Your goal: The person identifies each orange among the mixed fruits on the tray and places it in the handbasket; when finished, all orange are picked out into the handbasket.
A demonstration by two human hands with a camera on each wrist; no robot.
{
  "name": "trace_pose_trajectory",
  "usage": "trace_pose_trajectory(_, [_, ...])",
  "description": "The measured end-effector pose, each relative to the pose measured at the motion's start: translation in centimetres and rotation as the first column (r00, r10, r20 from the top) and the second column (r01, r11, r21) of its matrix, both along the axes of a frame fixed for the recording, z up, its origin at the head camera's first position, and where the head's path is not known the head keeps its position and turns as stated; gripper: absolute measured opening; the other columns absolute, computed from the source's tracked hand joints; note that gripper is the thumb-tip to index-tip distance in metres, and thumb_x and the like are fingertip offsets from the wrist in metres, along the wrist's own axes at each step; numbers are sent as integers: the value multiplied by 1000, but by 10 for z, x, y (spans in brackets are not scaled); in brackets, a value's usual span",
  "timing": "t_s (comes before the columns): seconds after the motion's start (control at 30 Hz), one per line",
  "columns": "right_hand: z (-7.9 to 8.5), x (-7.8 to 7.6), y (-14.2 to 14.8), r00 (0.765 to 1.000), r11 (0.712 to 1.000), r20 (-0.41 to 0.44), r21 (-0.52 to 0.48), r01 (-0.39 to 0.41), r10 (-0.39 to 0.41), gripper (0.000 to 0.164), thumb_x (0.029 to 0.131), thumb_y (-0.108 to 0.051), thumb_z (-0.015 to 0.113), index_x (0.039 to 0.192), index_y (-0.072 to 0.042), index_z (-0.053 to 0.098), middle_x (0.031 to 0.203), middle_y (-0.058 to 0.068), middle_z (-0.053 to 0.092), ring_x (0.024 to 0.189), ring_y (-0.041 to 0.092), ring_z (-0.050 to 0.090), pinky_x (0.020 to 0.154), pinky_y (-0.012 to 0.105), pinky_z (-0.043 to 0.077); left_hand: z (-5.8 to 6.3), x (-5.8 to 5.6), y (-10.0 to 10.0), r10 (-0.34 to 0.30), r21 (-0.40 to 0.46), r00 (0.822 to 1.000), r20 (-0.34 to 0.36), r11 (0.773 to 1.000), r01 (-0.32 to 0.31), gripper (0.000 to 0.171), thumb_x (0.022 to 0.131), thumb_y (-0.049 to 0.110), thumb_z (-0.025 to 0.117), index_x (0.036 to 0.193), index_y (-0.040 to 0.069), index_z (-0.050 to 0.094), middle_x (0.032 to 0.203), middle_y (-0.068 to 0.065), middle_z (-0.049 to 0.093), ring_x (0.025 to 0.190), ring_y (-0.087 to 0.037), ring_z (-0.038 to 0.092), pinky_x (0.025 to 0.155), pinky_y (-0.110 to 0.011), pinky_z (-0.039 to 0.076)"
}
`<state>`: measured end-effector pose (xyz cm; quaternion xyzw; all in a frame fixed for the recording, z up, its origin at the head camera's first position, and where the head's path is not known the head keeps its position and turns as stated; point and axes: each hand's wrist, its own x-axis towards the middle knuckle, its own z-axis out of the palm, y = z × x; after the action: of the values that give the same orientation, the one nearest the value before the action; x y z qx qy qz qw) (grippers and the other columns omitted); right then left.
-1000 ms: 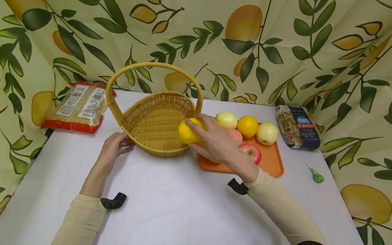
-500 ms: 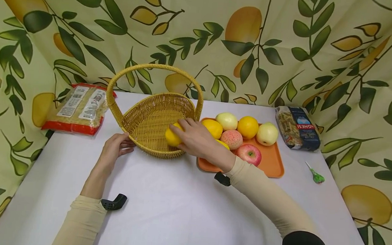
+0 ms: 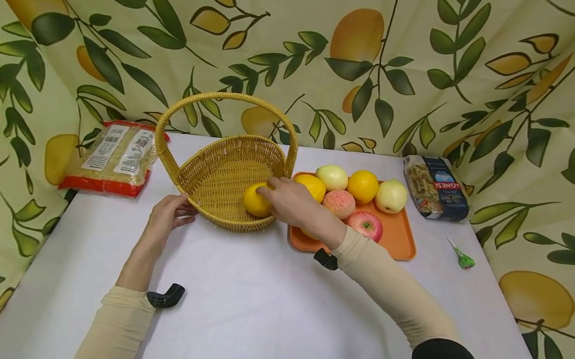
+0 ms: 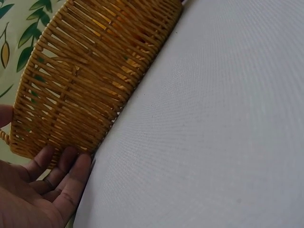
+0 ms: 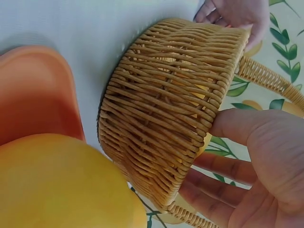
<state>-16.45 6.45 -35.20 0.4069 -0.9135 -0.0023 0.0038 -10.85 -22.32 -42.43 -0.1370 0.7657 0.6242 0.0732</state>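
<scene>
A yellow wicker basket (image 3: pixel 236 223) with a tall arched handle stands on the white table. A yellow oval fruit (image 3: pixel 255 200) lies inside, at its right front. My left hand (image 3: pixel 165 216) grips the basket's left side, thumb at the rim and fingers against the outer wall in the left wrist view. Over the right rim reaches my right hand (image 3: pixel 293 201), its fingers relaxed beside the yellow fruit. In the right wrist view, the right hand (image 5: pixel 266 166) has its thumb near the rim and loosely extended fingers; the fruit is mostly hidden behind the wicker wall.
Right of the basket, an orange tray (image 3: pixel 399 237) carries a red apple (image 3: pixel 365 226), an orange (image 3: pixel 363 186), a pink speckled fruit (image 3: pixel 339 204), pale round fruits and other yellow ones. Bagged food (image 3: pixel 110 159), a pasta bag (image 3: pixel 436 187) and a green-wrapped lollipop (image 3: pixel 464 258) lie around.
My right hand has carried the yellow fruit leftward from above the tray side into the basket, then loosened and drawn slightly back right. The left hand has stayed at the basket.
</scene>
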Motion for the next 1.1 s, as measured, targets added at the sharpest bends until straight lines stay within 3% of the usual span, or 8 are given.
trace_pose_trajectory(0.17, [-2, 1, -1, 1000, 1000, -21, -3, -2, 2, 39, 89, -13, 67, 127, -16, 62, 118, 12, 62, 98, 27, 61, 79, 37, 58, 0, 0, 0, -5, 1, 1000, -2, 1000, 5, 41, 103, 44, 37, 115, 7, 49, 99, 5, 60, 92, -4, 64, 81, -18, 57])
trace_pose_trajectory(0.7, [-1, 1, 1, 1000, 1000, -24, -1, -6, 6, 37, 90, -17, 66, 127, -16, 62, 120, 12, 62, 101, 27, 62, 81, 38, 57, -2, -1, -2, -11, 10, 1000, -8, 1000, 11, 43, 102, 48, 38, 114, 8, 49, 98, 7, 60, 91, -2, 64, 82, -18, 57])
trace_pose_trajectory(0.93, [4, 5, 22, 999, 991, -45, -132, -2, -4, 32, 90, -15, 62, 123, -15, 64, 117, 8, 63, 96, 25, 65, 72, 37, 58, -3, -2, -3, -14, 17, 1000, -6, 1000, 14, 42, 102, 47, 38, 114, 8, 49, 98, 6, 60, 92, -3, 64, 82, -18, 57])
trace_pose_trajectory(1.1, [13, 8, 57, 995, 970, -101, -243, 1, -26, 30, 91, -15, 63, 121, -12, 66, 117, 8, 65, 101, 26, 66, 81, 39, 58, -3, -2, -3, -18, 18, 1000, -19, 1000, 18, 42, 103, 46, 38, 114, 8, 49, 98, 5, 59, 91, -2, 64, 80, -17, 57])
